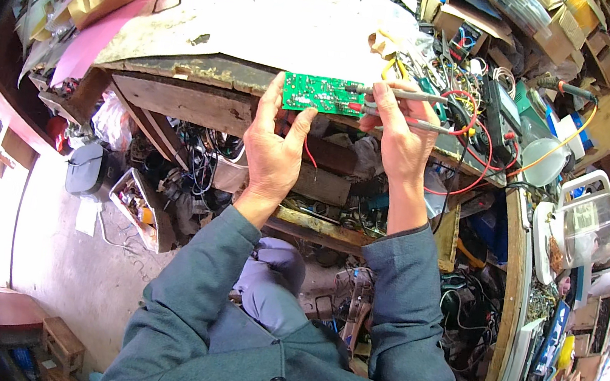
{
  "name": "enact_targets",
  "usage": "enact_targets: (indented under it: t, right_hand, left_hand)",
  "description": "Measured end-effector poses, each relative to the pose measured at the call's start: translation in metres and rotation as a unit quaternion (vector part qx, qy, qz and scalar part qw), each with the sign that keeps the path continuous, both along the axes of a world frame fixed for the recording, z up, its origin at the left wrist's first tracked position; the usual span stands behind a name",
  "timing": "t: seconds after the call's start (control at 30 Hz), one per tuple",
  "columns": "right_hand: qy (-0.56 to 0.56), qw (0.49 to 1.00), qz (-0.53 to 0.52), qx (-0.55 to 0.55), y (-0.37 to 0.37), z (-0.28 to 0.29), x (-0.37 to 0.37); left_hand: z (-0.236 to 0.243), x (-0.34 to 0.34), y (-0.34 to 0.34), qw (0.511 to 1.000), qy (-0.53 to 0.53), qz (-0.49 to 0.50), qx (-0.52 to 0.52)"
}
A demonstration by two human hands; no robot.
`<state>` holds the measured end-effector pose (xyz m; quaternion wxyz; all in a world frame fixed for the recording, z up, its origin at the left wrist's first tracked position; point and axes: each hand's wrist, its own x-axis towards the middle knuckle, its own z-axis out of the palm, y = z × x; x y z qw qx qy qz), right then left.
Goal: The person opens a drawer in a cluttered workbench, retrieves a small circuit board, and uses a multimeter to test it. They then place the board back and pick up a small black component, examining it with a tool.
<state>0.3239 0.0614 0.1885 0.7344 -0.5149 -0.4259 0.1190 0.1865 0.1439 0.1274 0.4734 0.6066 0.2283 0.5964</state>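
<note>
A small green circuit board [309, 90] is held up by its left end in my left hand [278, 141], thumb on the near edge and fingers behind. Its soldered face is turned toward me. My right hand [401, 130] is closed around two multimeter probes [419, 96], one above the other, like chopsticks. Their tips reach the right part of the board; whether both touch the solder is too small to tell. A red wire [311, 153] hangs below the board. Red leads loop from the probes toward a dark meter-like device [504, 101] on the right.
Behind the board runs a worn wooden workbench [183, 65] with a bright sheet on top. Tangled cables [479, 71] crowd its right end. A soldering iron [569, 87] with an orange cord lies farther right, above a clear plastic container [591, 218]. An open box [143, 209] stands on the floor.
</note>
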Motion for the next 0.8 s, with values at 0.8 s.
enact_targets:
  t: [0.8]
  right_hand:
    - [-0.021, 0.999, -0.041, 0.001, 0.0, 0.002, 0.0]
  left_hand:
    - [0.001, 0.001, -0.002, 0.999, 0.04, -0.004, 0.006]
